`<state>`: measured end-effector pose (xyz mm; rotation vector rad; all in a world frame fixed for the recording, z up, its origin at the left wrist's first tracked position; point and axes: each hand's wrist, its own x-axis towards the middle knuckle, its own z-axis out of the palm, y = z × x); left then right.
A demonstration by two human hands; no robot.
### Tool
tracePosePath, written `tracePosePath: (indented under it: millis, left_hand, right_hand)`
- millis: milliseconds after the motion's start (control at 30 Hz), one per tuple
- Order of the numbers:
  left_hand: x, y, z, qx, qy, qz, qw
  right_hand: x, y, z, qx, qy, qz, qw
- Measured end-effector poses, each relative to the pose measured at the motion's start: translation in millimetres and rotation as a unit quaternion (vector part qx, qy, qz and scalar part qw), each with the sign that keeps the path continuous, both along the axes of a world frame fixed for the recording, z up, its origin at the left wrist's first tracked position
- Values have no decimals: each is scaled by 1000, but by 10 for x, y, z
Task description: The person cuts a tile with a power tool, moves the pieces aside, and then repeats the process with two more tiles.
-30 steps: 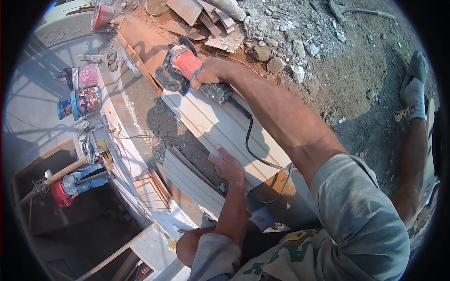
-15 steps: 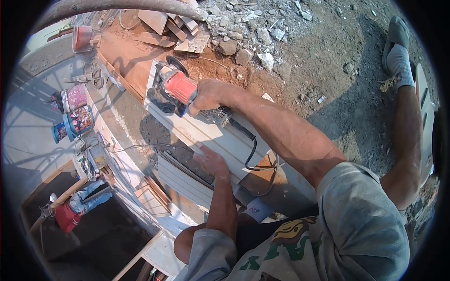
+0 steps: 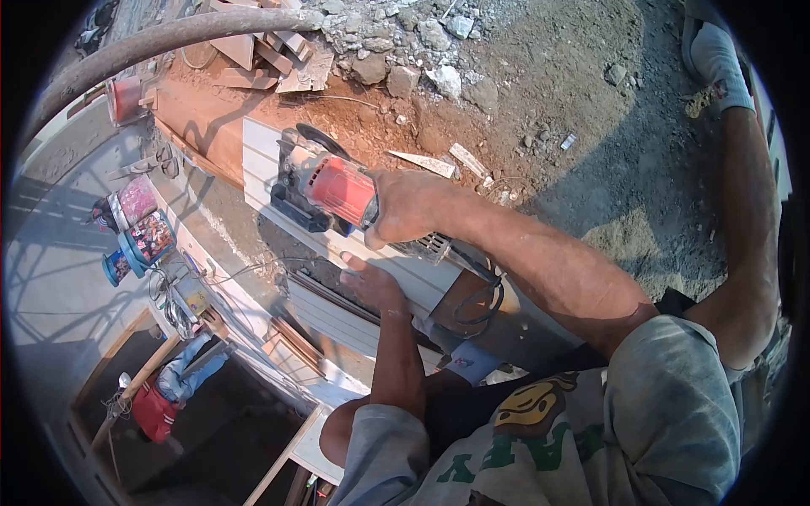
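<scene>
My right hand [image 3: 405, 207] is wrapped round the body of a red and grey power cutter [image 3: 337, 190], whose dark disc shows at its upper left. The tool rests over a long pale striped plank [image 3: 261, 164]. Below the tool, my left hand [image 3: 369, 282] lies at the plank's lower edge, fingers spread and pointing toward the tool. A black cable [image 3: 489, 304] loops from the tool's rear end near my knee. How far the disc goes into the plank is hidden.
Stacked striped planks [image 3: 333, 320] lie below the left hand. Rubble [image 3: 447, 80] and a thick pole [image 3: 186, 34] are at the top. Buckets [image 3: 152, 236] stand at left. A person in red [image 3: 153, 411] is in the dark opening at lower left. Two offcuts [image 3: 426, 163] lie on soil.
The view has shifted. The cutter and my right hand sit farther back along the plank, nearer my body. Two pale offcuts show more fully on the soil beside the plank.
</scene>
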<state>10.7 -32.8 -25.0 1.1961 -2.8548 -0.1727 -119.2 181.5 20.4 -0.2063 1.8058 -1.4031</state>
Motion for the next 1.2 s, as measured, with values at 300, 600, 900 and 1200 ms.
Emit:
tracePosePath:
  millis: [300, 600, 900, 1200]
  left_hand:
    - [-133, 197, 174, 95, 46, 90, 990]
    - [34, -270, -137, -21, -46, -41, 998]
    - [86, -521, -297, -217, -166, -137, 952]
    - [141, -610, -341, -222, -106, -194, 950]
  right_hand:
    - [346, 264, 73, 3, -13, -3, 1000]
    - [685, 492, 71, 3, -18, -7, 1000]
    - [1025, 722, 64, 8, -32, 5, 999]
    - [1337, 900, 128, 12, -44, -22, 999]
